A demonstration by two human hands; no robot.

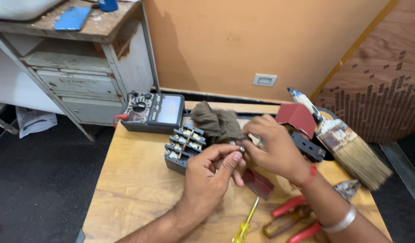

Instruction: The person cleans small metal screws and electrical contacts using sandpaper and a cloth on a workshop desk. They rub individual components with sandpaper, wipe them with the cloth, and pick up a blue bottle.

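My left hand (212,173) pinches a small metal part (241,149) between thumb and fingers over a wooden table (131,180). Touching the same spot from the right is my right hand (272,146), its fingertips closed on the part; a red thread and a silver bangle sit on that wrist. A brown cloth (215,121) lies just behind both hands. Left of the hands stands a dark terminal block (182,146) with brass contacts. Under my hands lies a dark red piece (258,183), partly hidden.
A black analog multimeter (153,112) stands at the table's back. A worn paintbrush (347,144), a red-and-black housing (302,123), red-handled pliers (302,216), a brown-handled tool (284,223) and a yellow screwdriver (243,227) lie right and front. A white cabinet (77,76) stands back left.
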